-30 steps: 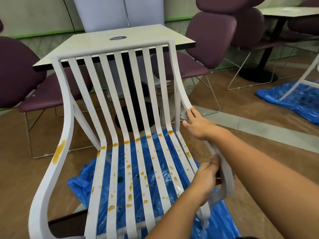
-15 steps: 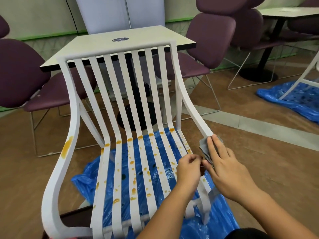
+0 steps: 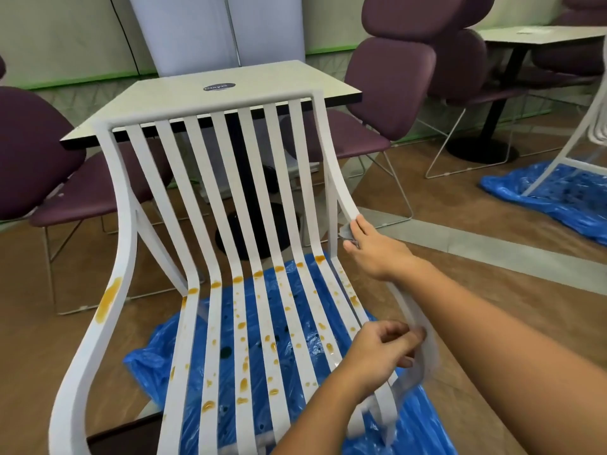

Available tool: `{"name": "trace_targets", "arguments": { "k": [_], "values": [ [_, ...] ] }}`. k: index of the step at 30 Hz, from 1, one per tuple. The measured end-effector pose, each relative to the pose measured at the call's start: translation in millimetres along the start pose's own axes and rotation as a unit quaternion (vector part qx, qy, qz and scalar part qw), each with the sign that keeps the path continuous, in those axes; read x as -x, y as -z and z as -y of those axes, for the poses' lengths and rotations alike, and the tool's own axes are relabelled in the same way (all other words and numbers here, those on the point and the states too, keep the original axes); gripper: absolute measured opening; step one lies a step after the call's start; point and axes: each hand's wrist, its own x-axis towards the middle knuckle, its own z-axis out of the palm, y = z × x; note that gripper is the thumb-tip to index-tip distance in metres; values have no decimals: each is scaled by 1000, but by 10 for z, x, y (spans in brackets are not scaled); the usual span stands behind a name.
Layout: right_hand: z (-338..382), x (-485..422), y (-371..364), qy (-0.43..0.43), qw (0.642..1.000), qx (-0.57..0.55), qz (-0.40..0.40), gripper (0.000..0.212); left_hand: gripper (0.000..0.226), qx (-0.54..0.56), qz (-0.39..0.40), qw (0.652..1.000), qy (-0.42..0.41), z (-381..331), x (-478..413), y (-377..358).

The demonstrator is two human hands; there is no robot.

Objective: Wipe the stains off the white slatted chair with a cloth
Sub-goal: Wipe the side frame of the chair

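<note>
Right hand (image 3: 371, 254) flat on cloth (image 3: 346, 232), 3 o'clock armrest (image 3: 343, 192); left hand (image 3: 377, 349) grips that armrest.
Barely begun (orange stains (image 3: 243, 384) dot the chair (image 3: 203, 109) seat).

1 white slatted chair (image 3: 126, 224), 1 cloth (image 3: 346, 231), 2 hands (l hand (image 3: 382, 353), r hand (image 3: 372, 252)), 2 tables (image 3: 262, 80) (image 3: 542, 36), 2 blue sheets (image 3: 147, 359) (image 3: 558, 195)
</note>
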Motion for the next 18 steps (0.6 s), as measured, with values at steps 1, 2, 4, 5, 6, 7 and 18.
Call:
{"name": "trace_targets", "arguments": {
  "k": [1, 2, 4, 5, 6, 7, 18],
  "values": [
    [16, -169, 27, 1, 1000, -3, 4, 65, 52, 1, -7, 1000, 3, 13, -22, 13],
    [31, -326, 52, 2, 1000, 1, 4, 66, 56, 2, -12, 1000, 5, 5, -41, 21],
    [80, -648, 74, 4, 1000, 11, -2, 68, 63, 12, -12, 1000, 14, -22, -119, 56],
    [98, -795, 77, 6, 1000, 12, -4, 69, 66, 19, -7, 999, 25, -50, -158, 78],
    [107, -923, 92, 9, 1000, 7, -8, 70, 67, 20, -4, 999, 37, -76, -199, 97],
    [112, -1027, 113, 15, 1000, -1, -12, 71, 65, 25, -3, 999, 47, -90, -239, 105],
    [89, -1383, 187, -109, 945, -302, -68, 60, 48, 423, -7, 900, 103, -261, -352, -151]
  ]
}}
